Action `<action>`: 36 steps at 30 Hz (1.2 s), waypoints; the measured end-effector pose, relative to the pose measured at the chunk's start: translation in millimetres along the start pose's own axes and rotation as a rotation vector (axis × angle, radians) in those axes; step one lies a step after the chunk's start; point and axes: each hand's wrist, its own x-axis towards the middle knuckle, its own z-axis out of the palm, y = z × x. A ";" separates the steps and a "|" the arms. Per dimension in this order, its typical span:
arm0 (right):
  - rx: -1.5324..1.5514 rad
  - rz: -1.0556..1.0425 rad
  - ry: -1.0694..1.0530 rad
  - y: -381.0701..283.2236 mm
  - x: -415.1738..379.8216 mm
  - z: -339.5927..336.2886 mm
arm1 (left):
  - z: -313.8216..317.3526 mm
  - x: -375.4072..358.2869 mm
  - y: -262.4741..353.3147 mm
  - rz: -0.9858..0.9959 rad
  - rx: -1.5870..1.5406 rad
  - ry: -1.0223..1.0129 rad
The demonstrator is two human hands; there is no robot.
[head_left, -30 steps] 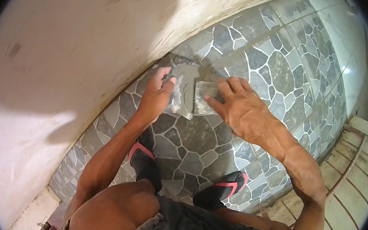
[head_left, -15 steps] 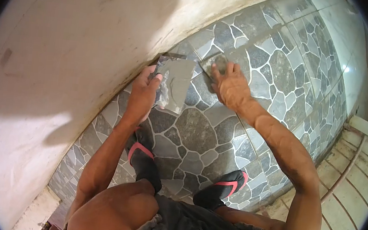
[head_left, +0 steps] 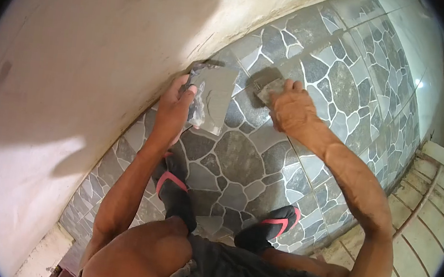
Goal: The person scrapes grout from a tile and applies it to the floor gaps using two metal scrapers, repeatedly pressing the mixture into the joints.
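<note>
My left hand point(head_left: 175, 105) grips the left edge of a flat grey board point(head_left: 218, 97) smeared with wet paste, its thumb on top, beside the wall. To its right, my right hand point(head_left: 294, 109) has its fingers closed on a small grey flat pad point(head_left: 271, 92), which is tilted over the stone-patterned tiles. A dark wet-looking patch or shadow point(head_left: 263, 77) lies on the tiles by the pad's upper left edge. The pad and the board are apart.
A pale stained wall point(head_left: 91, 43) curves along the left. Stone-patterned floor tiles point(head_left: 239, 156) with white lines spread below. My feet stand in dark socks and sandals with pink straps point(head_left: 281, 222). Light slabs with a thin pipe point(head_left: 420, 205) are at the right.
My right hand has moved slightly right and down with the small pad, which is now tilted and uncovers a dark patch. The board in my left hand has barely shifted.
</note>
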 end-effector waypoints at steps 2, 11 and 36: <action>0.083 0.050 -0.040 6.6 -8.6 -23.4 | -3.7 3.1 -8.5 0.004 -0.052 -0.017; -0.018 -0.004 -0.141 44.1 5.3 -16.8 | -4.3 5.7 -18.1 0.041 -0.052 -0.028; 0.108 0.132 0.309 51.6 22.8 8.5 | 8.9 5.7 -27.1 0.047 -0.012 -0.038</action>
